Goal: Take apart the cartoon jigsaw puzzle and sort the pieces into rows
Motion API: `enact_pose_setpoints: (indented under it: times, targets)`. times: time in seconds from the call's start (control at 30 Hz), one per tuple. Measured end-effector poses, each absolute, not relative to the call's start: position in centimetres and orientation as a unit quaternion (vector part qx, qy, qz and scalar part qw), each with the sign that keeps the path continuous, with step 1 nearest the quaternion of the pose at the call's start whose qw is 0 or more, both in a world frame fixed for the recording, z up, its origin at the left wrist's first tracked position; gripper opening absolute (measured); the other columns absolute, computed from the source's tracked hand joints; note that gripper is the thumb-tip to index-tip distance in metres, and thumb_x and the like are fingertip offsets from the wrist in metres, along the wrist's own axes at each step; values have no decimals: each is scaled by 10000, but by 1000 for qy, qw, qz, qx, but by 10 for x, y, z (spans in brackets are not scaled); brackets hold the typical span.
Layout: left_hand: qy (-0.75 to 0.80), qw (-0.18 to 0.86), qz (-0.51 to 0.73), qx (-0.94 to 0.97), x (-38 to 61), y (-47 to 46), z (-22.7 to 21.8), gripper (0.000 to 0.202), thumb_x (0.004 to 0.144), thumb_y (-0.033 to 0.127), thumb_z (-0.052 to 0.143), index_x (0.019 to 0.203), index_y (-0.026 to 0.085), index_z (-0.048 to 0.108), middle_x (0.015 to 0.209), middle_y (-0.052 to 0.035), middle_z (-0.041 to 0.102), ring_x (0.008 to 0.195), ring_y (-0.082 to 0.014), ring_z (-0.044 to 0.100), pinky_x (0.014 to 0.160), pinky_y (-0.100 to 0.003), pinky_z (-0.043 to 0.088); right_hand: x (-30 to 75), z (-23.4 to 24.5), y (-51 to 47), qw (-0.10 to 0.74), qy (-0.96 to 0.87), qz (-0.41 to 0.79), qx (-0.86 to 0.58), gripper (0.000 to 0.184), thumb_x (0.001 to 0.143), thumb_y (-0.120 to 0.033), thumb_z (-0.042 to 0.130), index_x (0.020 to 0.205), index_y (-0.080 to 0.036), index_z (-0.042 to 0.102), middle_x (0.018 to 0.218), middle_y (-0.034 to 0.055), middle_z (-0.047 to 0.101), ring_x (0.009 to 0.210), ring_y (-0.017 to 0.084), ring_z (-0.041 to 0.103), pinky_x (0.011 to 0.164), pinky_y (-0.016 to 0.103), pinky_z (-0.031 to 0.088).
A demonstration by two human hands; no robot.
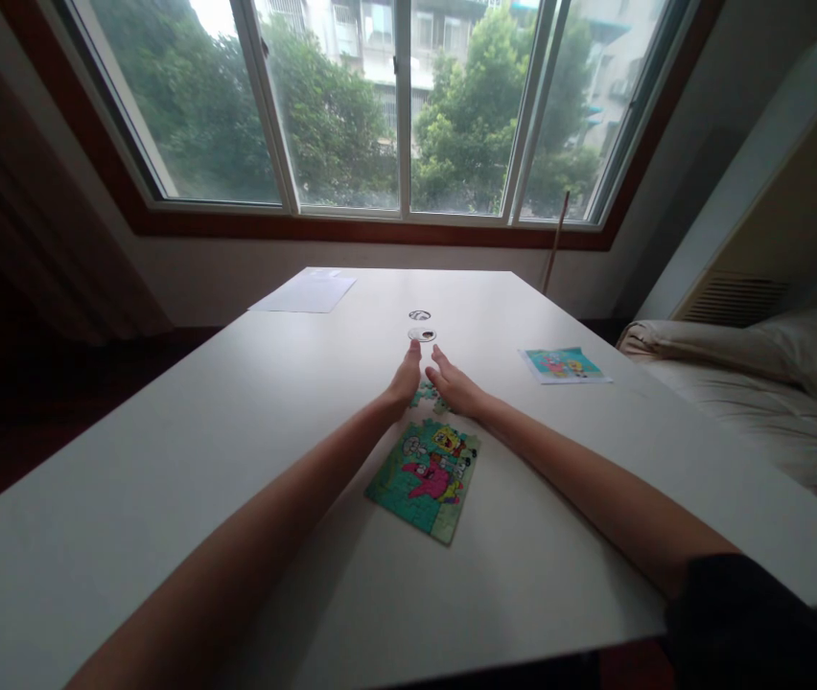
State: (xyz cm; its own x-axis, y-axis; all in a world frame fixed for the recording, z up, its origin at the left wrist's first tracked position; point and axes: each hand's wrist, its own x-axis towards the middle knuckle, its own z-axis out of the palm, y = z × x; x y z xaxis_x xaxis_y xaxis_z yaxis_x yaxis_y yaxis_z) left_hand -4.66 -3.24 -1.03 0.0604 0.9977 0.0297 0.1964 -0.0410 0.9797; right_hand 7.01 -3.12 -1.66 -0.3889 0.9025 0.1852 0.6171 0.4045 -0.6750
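Both arms reach forward over the white table. My left hand stands on edge with its fingers stretched out, and my right hand faces it with fingers extended. Between the palms lie several loose jigsaw pieces, partly hidden by the hands. Whether either hand touches them I cannot tell. Nearer to me rests a mostly assembled jigsaw puzzle with a pink starfish and a yellow sponge character on a green-blue ground. Its far edge is uneven.
Two round stickers or printed discs lie just past my fingertips. A picture sheet with similar characters is at the right. White paper lies on the table at the far left. A couch stands along the right side.
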Motion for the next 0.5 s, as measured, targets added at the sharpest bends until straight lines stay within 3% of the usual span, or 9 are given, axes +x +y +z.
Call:
enact_pose_setpoints:
  times: [0.1,0.2,0.3,0.4,0.5]
  targets:
    - [523,465,456,551,-47,-35,-9,743,819,586,-52,1362,122,151,1388,-146,281,1268,-206,268,998,-354,283,66,-11,-30,342,-731,363,-465,570,884,-344,292,1376,-117,112,1393,127,262,1277,183,250,1034,350,230]
    - [523,457,465,549,-56,-40,-8,699,830,551,-81,1349,171,193,1362,-137,336,1236,-209,337,966,-370,321,81,-5,-32,376,-700,398,-458,504,893,-348,259,1351,-146,197,1357,121,330,1228,176,341,962,348,334]
    - [515,430,462,580,-70,-52,-6,556,869,524,162,1250,185,383,1275,-128,446,1163,-234,428,931,-401,348,106,3,-42,380,-741,335,-440,408,882,-361,300,1225,-169,405,1248,108,455,1101,174,460,866,325,400]
    - [479,379,428,665,-83,-77,0,319,733,394,564,979,193,592,1099,-79,562,1066,-245,470,927,-404,342,128,14,-62,262,-846,240,-398,293,833,-374,421,931,-156,590,945,81,594,823,155,553,721,281,429]
    - [414,148,289,850,-85,-110,6,212,798,320,485,924,194,599,982,-77,574,953,-225,493,862,-407,375,138,22,-88,131,-895,167,-393,322,774,-450,499,810,-148,603,768,59,586,666,139,524,607,250,396]
